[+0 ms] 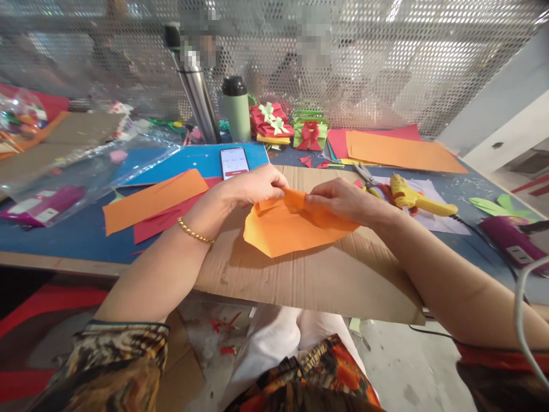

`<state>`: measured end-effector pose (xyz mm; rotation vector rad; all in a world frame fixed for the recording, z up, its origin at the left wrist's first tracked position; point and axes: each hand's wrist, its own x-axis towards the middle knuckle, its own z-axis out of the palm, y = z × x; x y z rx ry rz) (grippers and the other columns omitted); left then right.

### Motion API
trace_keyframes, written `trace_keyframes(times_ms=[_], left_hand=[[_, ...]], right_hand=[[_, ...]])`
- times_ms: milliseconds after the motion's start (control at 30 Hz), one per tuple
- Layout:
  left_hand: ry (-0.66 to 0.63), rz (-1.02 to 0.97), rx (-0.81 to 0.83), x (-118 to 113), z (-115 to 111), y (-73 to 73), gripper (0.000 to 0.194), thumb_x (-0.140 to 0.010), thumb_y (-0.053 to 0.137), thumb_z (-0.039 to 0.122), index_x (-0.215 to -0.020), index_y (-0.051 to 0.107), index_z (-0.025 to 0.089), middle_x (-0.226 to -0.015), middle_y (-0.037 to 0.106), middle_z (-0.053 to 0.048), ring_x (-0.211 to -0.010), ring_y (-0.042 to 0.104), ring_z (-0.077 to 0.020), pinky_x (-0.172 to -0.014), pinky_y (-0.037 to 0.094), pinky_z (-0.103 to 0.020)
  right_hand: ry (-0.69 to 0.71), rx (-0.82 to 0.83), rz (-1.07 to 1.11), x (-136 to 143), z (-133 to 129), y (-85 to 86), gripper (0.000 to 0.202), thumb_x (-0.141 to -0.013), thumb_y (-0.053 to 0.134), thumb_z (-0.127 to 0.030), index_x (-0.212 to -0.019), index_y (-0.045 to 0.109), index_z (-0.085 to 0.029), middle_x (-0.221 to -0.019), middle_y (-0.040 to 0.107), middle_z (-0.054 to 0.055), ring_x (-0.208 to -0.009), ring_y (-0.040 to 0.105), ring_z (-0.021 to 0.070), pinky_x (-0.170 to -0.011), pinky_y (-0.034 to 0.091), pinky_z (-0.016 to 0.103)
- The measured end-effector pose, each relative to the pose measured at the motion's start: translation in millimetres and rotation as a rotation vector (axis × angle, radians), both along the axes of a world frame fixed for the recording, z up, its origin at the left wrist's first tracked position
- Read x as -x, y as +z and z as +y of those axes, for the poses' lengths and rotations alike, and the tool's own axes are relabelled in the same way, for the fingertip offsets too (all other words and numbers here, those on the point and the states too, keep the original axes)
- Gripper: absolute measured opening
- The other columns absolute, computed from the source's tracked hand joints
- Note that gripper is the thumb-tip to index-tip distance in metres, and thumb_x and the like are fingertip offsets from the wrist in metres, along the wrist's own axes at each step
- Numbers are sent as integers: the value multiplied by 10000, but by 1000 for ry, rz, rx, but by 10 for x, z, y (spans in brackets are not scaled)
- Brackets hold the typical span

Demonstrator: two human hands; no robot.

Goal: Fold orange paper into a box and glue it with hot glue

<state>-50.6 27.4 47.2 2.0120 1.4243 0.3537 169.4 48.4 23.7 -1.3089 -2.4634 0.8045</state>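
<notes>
An orange paper piece (291,229) with a folded upper edge and angled corners is held just above a brown cardboard sheet (266,286). My left hand (261,186) pinches its upper left part, fingers curled at the fold. At the upper right, my right hand (338,200) grips the same paper between thumb and fingers. Both hands are closed on it, a short gap apart. Fingertips behind the paper are hidden. A phone (234,162) showing a timer lies just beyond my left hand.
Right: yellow glue gun (416,197), scissors (366,176), orange sheets (398,150). Left: orange strip (154,200), red paper, plastic bags. Behind: steel flask (201,103), green bottle (237,111), red bow pieces (272,123), green box with red bow (310,134), perforated metal screen (369,74).
</notes>
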Motion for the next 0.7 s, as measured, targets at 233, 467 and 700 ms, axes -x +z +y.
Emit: trace_keyframes(times_ms=[233, 467, 700], left_hand=[[-15, 24, 36, -20, -19, 42, 137, -688, 567, 56, -620, 632, 156, -581, 503, 22, -524, 410, -95, -513, 255, -263], [-32, 19, 118, 8, -32, 47, 146, -654, 554, 89, -662, 681, 160, -597, 553, 10, -542, 464, -105, -523, 289, -250], [-49, 46, 169, 9, -65, 63, 168, -661, 574, 123, -699, 733, 159, -664, 622, -19, -601, 528, -125, -544, 323, -246]], right_hand=[[-34, 32, 32, 2, -14, 16, 288, -797, 585, -419, -713, 721, -179, -667, 651, 18, -635, 536, 145, -544, 369, 266], [-30, -7, 37, 4, -65, 101, 283, -790, 582, -388, -678, 725, -171, -612, 625, 7, -581, 495, 127, -517, 357, 261], [22, 51, 72, -1, -102, 179, 293, -883, 548, -316, -682, 715, -184, -652, 681, 22, -621, 602, 152, -559, 429, 268]])
